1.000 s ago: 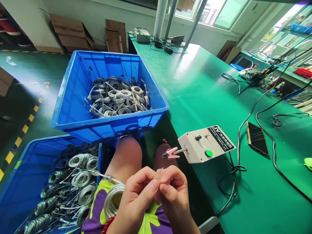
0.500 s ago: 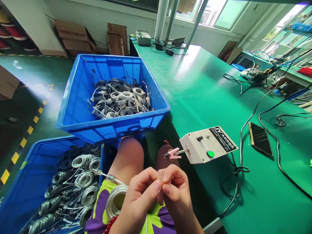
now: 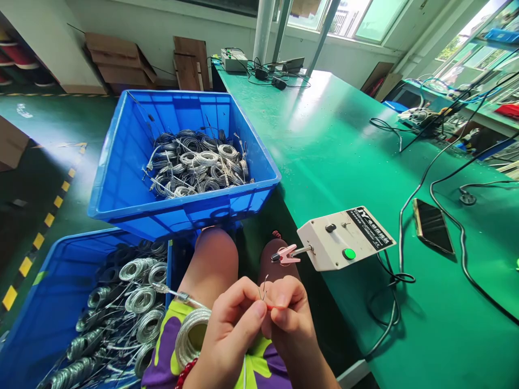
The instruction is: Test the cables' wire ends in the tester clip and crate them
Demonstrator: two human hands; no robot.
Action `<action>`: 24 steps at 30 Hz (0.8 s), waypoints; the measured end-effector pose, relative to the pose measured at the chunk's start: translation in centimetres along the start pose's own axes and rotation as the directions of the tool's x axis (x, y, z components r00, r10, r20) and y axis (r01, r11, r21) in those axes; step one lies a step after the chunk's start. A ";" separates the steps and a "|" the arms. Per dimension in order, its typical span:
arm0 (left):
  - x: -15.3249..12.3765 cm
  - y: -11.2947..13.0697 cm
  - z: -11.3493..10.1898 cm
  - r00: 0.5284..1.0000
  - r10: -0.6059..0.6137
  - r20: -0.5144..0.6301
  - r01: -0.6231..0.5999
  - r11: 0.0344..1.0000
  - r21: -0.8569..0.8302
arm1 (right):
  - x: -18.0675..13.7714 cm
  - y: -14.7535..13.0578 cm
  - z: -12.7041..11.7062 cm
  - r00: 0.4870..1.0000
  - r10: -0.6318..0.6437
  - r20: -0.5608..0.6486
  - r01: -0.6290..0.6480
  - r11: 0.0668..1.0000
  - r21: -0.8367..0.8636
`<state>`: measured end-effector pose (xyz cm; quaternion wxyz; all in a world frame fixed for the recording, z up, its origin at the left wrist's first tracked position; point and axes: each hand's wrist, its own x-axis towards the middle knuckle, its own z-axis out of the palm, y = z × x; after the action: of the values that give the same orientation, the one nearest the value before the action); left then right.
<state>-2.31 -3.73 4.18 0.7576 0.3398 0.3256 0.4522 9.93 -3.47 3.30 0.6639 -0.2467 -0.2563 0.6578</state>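
Observation:
Above my lap, my left hand [image 3: 237,316] and my right hand [image 3: 290,313] meet fingertip to fingertip. My left thumb and index finger pinch the thin wire ends [image 3: 264,290] of a cable. Between my right thumb and index finger runs a short orange-red wire [image 3: 274,307]; its tip is hidden by the fingers. A coil of clear-jacketed silver cable [image 3: 190,336] lies on my lap beside my left wrist, its plug end [image 3: 162,288] pointing left. Just beyond the hands, a pink clip [image 3: 286,254] sits on the shaft of a beige machine [image 3: 344,237].
A blue crate [image 3: 186,208] of coiled cables stands ahead, and a second blue crate [image 3: 52,259] with more coils is at my left. On the green table [image 3: 324,151] lie a phone [image 3: 433,227] and black cords [image 3: 436,197].
The wire ends stand up a little more above my fingertips, and more of the orange-red wire shows between the hands. My right fingers have shifted slightly; the view has moved a little.

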 end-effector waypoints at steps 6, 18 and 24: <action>0.0 0.2 -0.1 0.999 0.005 -0.032 -0.005 1.000 0.007 | 0.1 0.2 -0.4 1.000 0.000 -0.024 0.000 1.000 0.011; 0.3 0.2 0.1 0.998 -0.012 -0.064 0.015 0.999 0.042 | -0.1 0.7 -1.3 0.999 0.031 -0.024 -0.033 0.998 -0.054; 0.8 0.5 0.3 0.976 0.195 -0.098 -0.170 0.960 0.222 | 0.2 0.1 -0.7 0.991 -0.009 -0.134 0.004 0.999 -0.038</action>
<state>-1.97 -2.86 4.60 0.6512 0.4198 0.3838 0.5025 10.32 -3.23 2.67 0.6771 -0.3020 -0.2243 0.6325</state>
